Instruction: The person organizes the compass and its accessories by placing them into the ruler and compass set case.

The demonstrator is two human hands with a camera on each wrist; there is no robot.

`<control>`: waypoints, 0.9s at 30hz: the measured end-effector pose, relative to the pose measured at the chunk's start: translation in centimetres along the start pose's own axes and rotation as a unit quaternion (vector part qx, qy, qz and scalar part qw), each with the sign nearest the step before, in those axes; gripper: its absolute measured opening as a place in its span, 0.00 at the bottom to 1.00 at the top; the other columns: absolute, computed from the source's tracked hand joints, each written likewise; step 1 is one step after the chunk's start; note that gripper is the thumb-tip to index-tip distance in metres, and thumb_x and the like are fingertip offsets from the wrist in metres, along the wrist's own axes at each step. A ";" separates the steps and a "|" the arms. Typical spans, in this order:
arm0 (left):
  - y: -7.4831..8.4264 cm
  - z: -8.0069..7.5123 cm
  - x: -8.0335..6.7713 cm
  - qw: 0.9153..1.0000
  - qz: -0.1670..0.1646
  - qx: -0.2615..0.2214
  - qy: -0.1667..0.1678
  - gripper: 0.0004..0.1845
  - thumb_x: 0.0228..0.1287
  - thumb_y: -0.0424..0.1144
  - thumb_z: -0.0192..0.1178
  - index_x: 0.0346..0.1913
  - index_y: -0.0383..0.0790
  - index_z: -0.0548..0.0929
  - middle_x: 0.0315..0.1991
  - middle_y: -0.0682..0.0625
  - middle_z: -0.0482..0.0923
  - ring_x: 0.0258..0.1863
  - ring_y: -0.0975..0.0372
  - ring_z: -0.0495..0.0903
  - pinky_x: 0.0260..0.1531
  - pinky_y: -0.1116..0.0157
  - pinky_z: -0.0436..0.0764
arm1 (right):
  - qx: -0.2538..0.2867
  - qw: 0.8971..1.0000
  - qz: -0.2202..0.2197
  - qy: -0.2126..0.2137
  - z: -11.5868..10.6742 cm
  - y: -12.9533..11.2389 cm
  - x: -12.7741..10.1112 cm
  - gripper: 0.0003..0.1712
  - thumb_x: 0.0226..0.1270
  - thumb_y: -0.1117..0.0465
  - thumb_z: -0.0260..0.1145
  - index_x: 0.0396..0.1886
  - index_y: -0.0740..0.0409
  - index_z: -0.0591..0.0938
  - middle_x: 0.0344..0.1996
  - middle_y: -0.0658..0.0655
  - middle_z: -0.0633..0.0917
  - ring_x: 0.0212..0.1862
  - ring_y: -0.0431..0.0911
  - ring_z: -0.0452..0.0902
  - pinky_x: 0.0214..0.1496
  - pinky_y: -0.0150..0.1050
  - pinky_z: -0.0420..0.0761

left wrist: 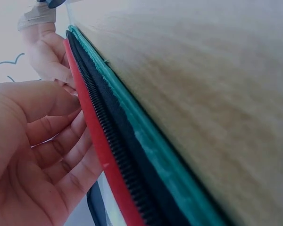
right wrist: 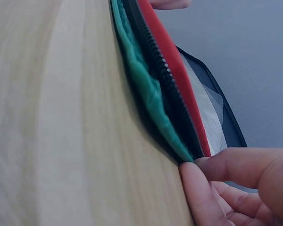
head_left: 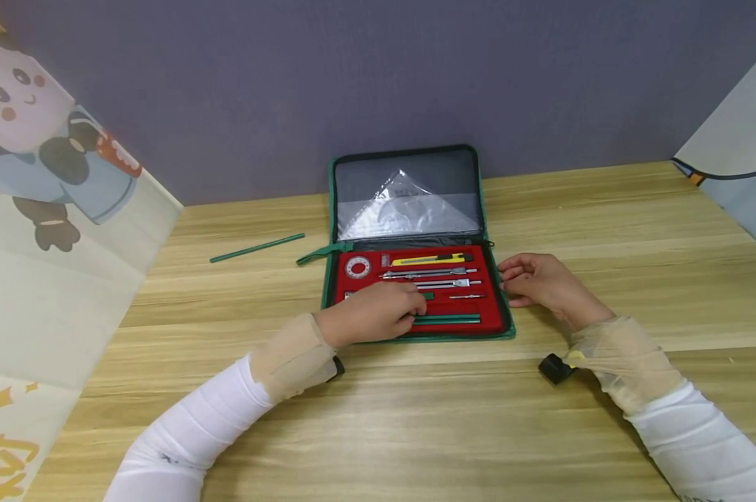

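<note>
A green zip case (head_left: 512, 333) lies unfolded on the table, its red tray (head_left: 428, 307) holding drawing tools. My left hand (head_left: 378, 312) reaches over the tray's front, fingers bent down at two green pencils (head_left: 447, 319) and hiding their left ends. In the left wrist view its thumb (left wrist: 47, 100) is right at the red tray edge; I cannot tell whether a pencil is pinched. At the case's right side, my right hand (head_left: 541, 284) pinches the green edge between thumb and finger, as the right wrist view shows at the corner (right wrist: 191, 157).
Another green pencil (head_left: 256, 248) lies on the table left of the case. The tray also bears a yellow utility knife (head_left: 428, 259), silver compasses (head_left: 443, 284) and a round white protractor (head_left: 357, 267). A clear pouch (head_left: 409, 206) lines the raised lid against the dark wall (head_left: 403, 84).
</note>
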State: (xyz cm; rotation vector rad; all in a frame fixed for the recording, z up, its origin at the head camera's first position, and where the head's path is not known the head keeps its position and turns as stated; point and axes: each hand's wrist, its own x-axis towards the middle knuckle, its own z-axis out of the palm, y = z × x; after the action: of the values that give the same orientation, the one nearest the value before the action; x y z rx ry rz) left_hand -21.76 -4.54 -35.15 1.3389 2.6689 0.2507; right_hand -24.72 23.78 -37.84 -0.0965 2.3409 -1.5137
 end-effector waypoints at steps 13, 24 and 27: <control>0.0 -0.2 -0.2 1.000 0.002 -0.009 0.000 0.09 0.64 0.35 0.56 0.45 0.40 0.82 0.43 0.51 0.80 0.39 0.64 0.77 0.46 0.68 0.77 | -0.004 1.000 0.002 0.003 0.0 -0.1 0.0 0.24 0.63 0.72 0.56 0.59 0.75 0.66 0.41 0.61 0.74 0.34 0.35 0.77 0.36 0.35 0.83; -1.3 -1.2 -1.4 1.000 -0.025 -0.011 0.012 0.09 0.63 0.37 0.59 0.44 0.41 0.82 0.41 0.52 0.79 0.37 0.64 0.75 0.41 0.68 0.78 | -0.001 1.000 -0.006 0.000 -0.1 -0.1 -0.1 0.25 0.61 0.73 0.55 0.58 0.76 0.66 0.41 0.61 0.74 0.34 0.34 0.77 0.36 0.35 0.83; -2.2 -1.7 -2.2 0.999 -0.033 -0.002 0.031 0.09 0.63 0.36 0.59 0.45 0.40 0.82 0.41 0.51 0.79 0.37 0.63 0.75 0.42 0.67 0.78 | -0.001 1.000 -0.008 -0.001 -0.1 -0.1 -0.1 0.25 0.61 0.73 0.56 0.59 0.76 0.66 0.41 0.61 0.74 0.35 0.35 0.77 0.36 0.35 0.83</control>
State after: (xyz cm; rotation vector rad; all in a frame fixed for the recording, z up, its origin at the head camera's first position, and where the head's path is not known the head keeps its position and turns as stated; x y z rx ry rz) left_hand -22.58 -7.73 -33.86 1.2599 2.7553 0.2951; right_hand -24.66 23.85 -37.72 -0.1184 2.3447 -1.5183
